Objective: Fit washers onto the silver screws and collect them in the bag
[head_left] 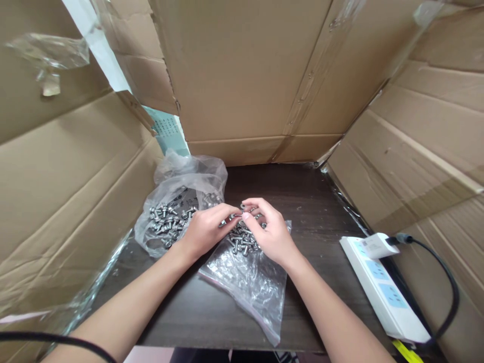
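Note:
My left hand (206,227) is closed in a pinch on a metal bolt (229,219), which lies between its thumb and fingers. The fingertips of my right hand (270,227) meet it there, curled around a small dark metal ring (242,205) that looks like a washer. Below both hands, a pile of bolts (242,241) rests on a flat clear zip bag (257,287). Left of my left hand, an open clear plastic bag (145,232) holds many more bolts (166,222). My fingers partly hide the small parts they touch.
Cardboard walls (242,75) enclose the dark wooden table (321,282) at the back and both sides. On the right lies a white power strip (408,322) with a plugged-in white adapter (378,245) and black cable (454,287). Another black cable (56,339) crosses the lower left.

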Demonstrator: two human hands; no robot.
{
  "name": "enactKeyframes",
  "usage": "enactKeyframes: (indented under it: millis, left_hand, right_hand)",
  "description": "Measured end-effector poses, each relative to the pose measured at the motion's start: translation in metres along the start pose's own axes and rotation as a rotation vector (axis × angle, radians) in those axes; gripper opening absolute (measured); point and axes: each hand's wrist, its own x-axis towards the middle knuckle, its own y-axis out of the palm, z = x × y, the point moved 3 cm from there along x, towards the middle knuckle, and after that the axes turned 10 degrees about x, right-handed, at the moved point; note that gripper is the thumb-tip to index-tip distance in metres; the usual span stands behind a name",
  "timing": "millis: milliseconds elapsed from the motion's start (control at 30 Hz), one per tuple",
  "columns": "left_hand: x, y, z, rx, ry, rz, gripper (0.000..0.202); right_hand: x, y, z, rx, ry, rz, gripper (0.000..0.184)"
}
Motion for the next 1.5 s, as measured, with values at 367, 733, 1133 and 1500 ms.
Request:
enactKeyframes:
  millis: [367, 733, 1133, 1500]
  left_hand:
    - [0.0004, -0.001, -0.0011, -0.023, 0.015, 0.002, 0.008]
    - [0.0009, -0.0008, -0.0018, -0.018, 0.013, 0.004, 0.006]
    - [0.0012, -0.0008, -0.0021, -0.013, 0.015, 0.016, 0.008]
    - [0.0013, -0.0011, -0.0019, -0.028, 0.013, 0.001, 0.01]
  right_hand:
    - [-0.0003, 0.0007, 0.001, -0.006, -0.009, 0.02, 0.036]
    - [-0.001, 0.0005, 0.0012, -0.034, -0.004, 0.014, 0.028]
    - [-0.0012, 0.0005, 0.0018, -0.05, 0.001, 0.006, 0.025]
    - [-0.0014, 0.0033, 0.0002, -0.012, 0.015, 0.029, 0.028]
